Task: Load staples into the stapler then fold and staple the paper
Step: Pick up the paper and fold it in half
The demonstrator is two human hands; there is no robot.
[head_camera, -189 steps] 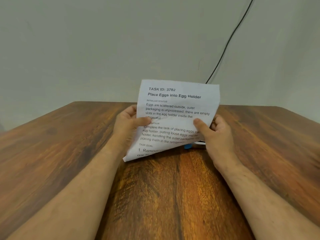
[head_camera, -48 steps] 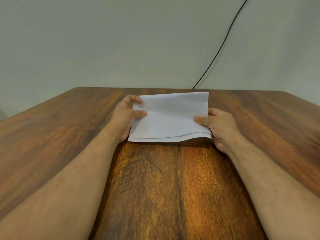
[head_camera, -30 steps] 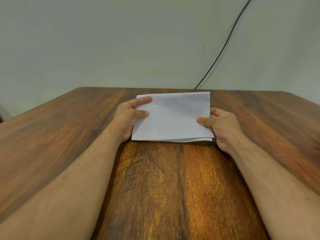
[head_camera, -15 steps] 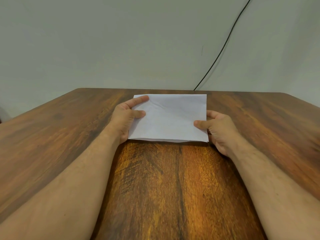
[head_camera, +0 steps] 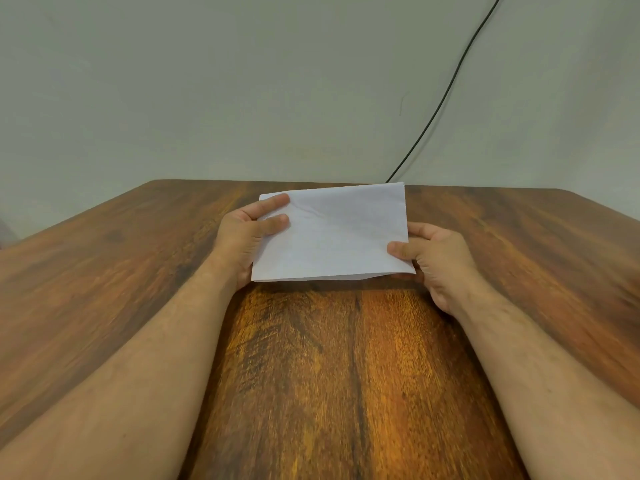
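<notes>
Left hand (head_camera: 247, 237): pinching left edge of folded paper (head_camera: 332, 233), thumb and forefinger laid across top face, other fingers hidden beneath.

Between the hands: paper folded in half, blank side up, held low over the table (head_camera: 104, 271), apparently resting on it at near edge. Near edge, toward right hand, two layers slightly parted, not lined up flush. Half a second back that edge looked closed and even; a second and more back, gap was wider. Some six seconds back, sheet unfolded, upright, printed face toward camera. So: fold made, layers being aligned, crease likely not yet pressed flat.

Right hand (head_camera: 440, 258): pinching right edge of paper near lower corner, thumb on top, fingers curled under.

Beyond right hand, far side: black cable (head_camera: 446, 88) running down the wall (head_camera: 207, 81) behind table edge.

Stapler: not in view now; possibly hidden behind paper, cannot tell. Loading step cannot be confirmed from here.

Judgement: folding near done; next calls for flattening crease and squaring corners, then fetching stapler. Risk: layers slipping apart again at right corner.

Writing: none legible now, printed side folded inward. No brands or labels visible.
</notes>
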